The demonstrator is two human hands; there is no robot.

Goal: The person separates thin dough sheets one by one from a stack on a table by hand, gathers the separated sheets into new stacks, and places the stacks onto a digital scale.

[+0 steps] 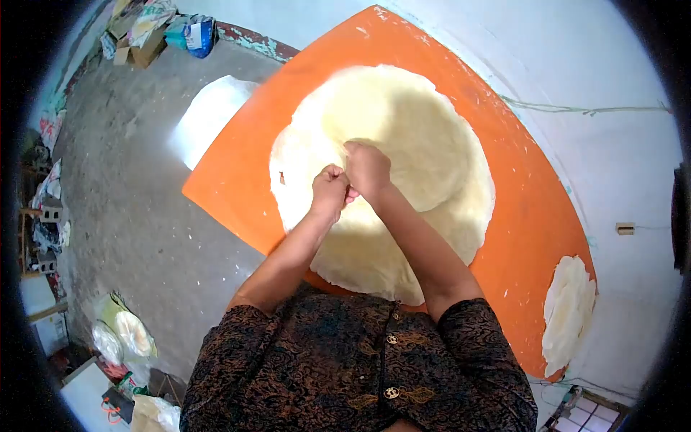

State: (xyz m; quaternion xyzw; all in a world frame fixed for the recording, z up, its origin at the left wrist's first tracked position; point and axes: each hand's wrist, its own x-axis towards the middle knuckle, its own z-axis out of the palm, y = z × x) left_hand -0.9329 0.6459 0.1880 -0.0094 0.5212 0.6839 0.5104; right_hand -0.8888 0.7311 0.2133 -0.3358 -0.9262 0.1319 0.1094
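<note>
Large thin round flatbread sheets (pixel 432 158) in pale yellow lie overlapped on an orange tabletop (pixel 529 216), their edges ragged. My left hand (pixel 330 191) is closed in a pinch over the left half of the top sheet. Touching or almost touching it, my right hand (pixel 368 168) curls closed, its knuckles turned up. Both appear to grip the flatbread where it meets the fingers, though the fingertips are mostly hidden. A small tear (pixel 281 178) shows near the left edge of the flatbread.
Another pale flatbread piece (pixel 568 313) lies at the table's right corner. A white round sheet (pixel 212 119) is beyond the table's left edge, over the grey floor (pixel 144 216). Boxes and bags (pixel 147 39) stand by the far wall; plastic bags (pixel 126 338) sit lower left.
</note>
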